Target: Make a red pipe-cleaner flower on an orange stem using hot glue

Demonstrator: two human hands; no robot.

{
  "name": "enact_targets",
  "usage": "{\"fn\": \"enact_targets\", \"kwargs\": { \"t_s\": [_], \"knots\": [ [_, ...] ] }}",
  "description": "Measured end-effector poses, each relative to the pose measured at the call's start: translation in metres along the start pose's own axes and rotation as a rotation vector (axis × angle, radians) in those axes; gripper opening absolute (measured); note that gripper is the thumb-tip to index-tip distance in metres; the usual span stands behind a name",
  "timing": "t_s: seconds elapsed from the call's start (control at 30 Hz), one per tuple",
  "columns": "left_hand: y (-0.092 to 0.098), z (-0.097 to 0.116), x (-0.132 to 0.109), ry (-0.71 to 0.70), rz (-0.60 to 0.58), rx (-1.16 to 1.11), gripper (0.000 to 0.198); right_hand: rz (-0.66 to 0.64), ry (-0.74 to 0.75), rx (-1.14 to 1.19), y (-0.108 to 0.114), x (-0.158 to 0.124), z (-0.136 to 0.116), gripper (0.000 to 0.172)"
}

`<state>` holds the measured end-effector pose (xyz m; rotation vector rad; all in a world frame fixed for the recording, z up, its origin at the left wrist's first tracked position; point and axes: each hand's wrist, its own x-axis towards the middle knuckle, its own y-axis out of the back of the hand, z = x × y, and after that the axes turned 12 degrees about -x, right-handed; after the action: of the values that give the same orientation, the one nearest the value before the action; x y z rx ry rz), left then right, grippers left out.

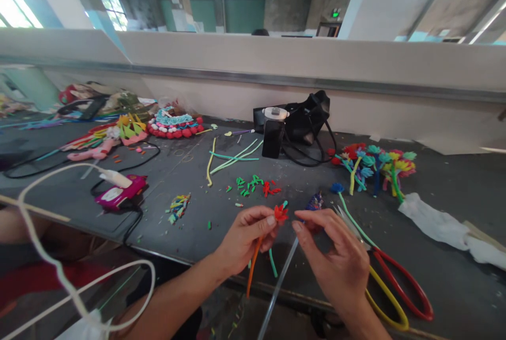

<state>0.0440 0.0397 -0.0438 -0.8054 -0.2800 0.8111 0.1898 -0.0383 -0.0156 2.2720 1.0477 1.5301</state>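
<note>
My left hand [247,242] pinches an orange pipe-cleaner stem [253,269] topped by a small red flower [281,213], just above the grey table's [190,234] front edge. A green stem piece [272,263] hangs beside the orange one. My right hand [336,255] is closed in a pinch close to the flower, and a clear thin stick [279,287] runs down from it. Scissors with a red and a yellow handle loop [399,290] lie under that hand's far side. A blue flower piece [315,202] rests just beyond my fingers.
Green and red cut bits [253,184] lie mid-table, with long green and yellow stems [231,158] behind. A finished flower bunch [373,166] sits right, near white cloth [438,224]. A pink glue gun [118,192], black bag [308,121], dark bottle [273,134] and craft pile [174,124] stand further off.
</note>
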Motion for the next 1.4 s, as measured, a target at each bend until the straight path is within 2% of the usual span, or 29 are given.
{"fn": "enact_targets", "kwargs": {
  "t_s": [0.17,0.37,0.6,0.9,1.2,1.4],
  "knots": [
    [0.002,-0.001,0.0,0.022,-0.015,0.013,0.019,-0.03,-0.008,0.014,-0.001,-0.002,0.0,0.016],
    [0.001,-0.001,0.0,0.049,-0.017,0.028,0.022,-0.003,0.019,0.008,0.0,-0.002,-0.002,0.016],
    [-0.001,0.002,0.0,0.076,-0.064,0.028,0.022,-0.007,-0.085,-0.013,-0.005,-0.004,0.004,0.013],
    [0.001,0.001,0.001,0.076,-0.028,-0.02,0.017,-0.043,-0.16,0.01,-0.01,-0.006,0.005,0.008],
    [0.0,0.002,0.001,0.072,0.006,-0.006,0.019,-0.053,-0.16,0.017,-0.013,-0.006,0.006,0.007],
    [-0.002,0.004,0.0,0.021,0.036,0.062,0.02,-0.034,-0.166,0.007,-0.01,-0.008,0.005,0.014]
  ]
}}
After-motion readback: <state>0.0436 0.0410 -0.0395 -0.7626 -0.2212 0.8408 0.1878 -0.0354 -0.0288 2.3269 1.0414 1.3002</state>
